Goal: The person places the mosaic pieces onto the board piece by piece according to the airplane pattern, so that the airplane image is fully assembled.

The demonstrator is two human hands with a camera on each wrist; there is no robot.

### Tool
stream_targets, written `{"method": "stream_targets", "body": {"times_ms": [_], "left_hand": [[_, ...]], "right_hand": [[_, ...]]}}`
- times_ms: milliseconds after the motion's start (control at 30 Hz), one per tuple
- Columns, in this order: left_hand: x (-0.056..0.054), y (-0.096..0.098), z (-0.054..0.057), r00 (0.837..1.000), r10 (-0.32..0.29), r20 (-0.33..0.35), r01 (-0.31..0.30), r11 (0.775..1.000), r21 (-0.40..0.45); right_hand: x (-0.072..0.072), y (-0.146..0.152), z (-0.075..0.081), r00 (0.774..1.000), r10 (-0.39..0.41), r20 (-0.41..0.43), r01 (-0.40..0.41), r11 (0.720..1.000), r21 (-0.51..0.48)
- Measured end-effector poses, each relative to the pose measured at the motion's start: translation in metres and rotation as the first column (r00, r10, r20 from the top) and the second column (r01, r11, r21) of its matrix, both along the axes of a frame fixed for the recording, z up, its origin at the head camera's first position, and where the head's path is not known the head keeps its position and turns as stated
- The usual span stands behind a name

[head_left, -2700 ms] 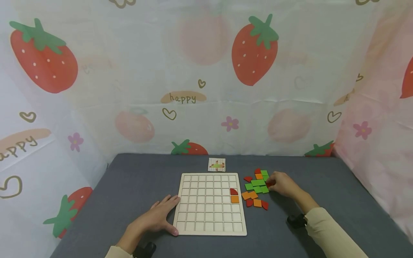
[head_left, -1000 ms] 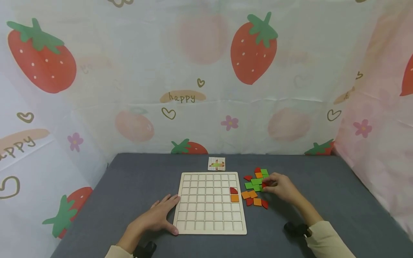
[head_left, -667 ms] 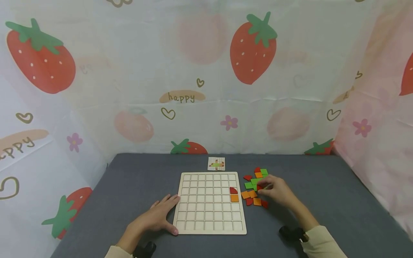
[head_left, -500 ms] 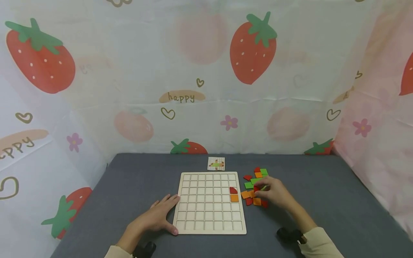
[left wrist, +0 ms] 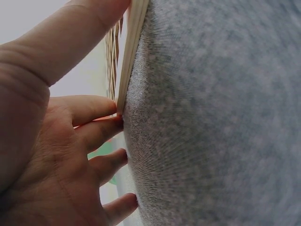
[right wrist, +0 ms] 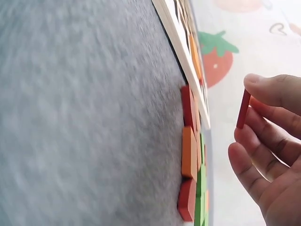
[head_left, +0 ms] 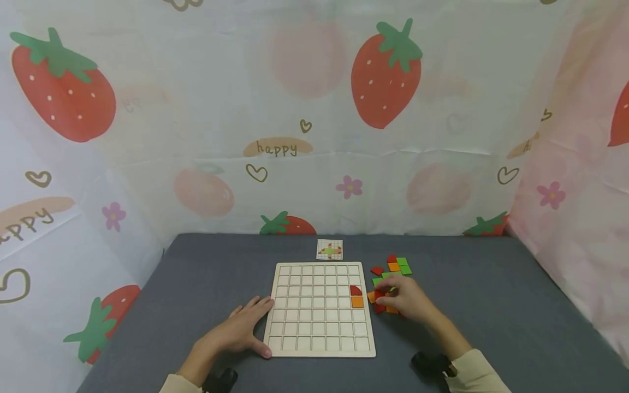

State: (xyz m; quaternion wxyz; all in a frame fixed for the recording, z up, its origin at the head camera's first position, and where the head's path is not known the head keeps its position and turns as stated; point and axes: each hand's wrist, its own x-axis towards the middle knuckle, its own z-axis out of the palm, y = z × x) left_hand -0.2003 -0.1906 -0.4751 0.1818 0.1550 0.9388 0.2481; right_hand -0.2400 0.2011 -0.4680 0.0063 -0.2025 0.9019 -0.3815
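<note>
A wooden grid board (head_left: 318,321) lies flat on the grey table, with a red quarter-round tile (head_left: 356,290) above an orange square tile (head_left: 357,301) in its right-hand column. My left hand (head_left: 238,330) rests against the board's left side, thumb at the near corner and fingers spread; the left wrist view shows thumb and fingertips at the board's edge (left wrist: 130,56). Between thumb and fingers my right hand (head_left: 410,297) pinches a red tile (right wrist: 243,108), seen edge-on in the right wrist view. It is raised over the loose tiles just right of the board.
Green tiles (head_left: 403,266) lie among red and orange ones right of the board, partly hidden by my right hand. Nearer me are an orange tile (right wrist: 189,153) and a red tile (right wrist: 188,200). A small pattern card (head_left: 330,249) lies beyond the board.
My right hand has picked up the red tile from the right side of the pile and carried it left and nearer, toward the board. The left hand stays in place.
</note>
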Motion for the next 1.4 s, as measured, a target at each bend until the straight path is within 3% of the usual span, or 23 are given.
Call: {"method": "stream_targets", "body": {"times_ms": [267,800,1400], "left_hand": [[0.0,-0.001,-0.001,1.0,-0.012,-0.008,0.012,1.0,0.016],[0.001,0.0,0.0,1.0,-0.019,-0.012,0.019,1.0,0.023],[0.0,0.0,-0.001,1.0,0.005,-0.002,-0.005,1.0,0.015]], "right_hand": [[0.001,-0.011,-0.004,0.997,0.051,-0.049,-0.05,0.998,0.025],[0.002,-0.028,-0.006,0.99,0.12,0.067,-0.123,0.991,0.048],[0.003,-0.04,-0.005,0.98,0.198,0.034,-0.201,0.965,0.168]]}}
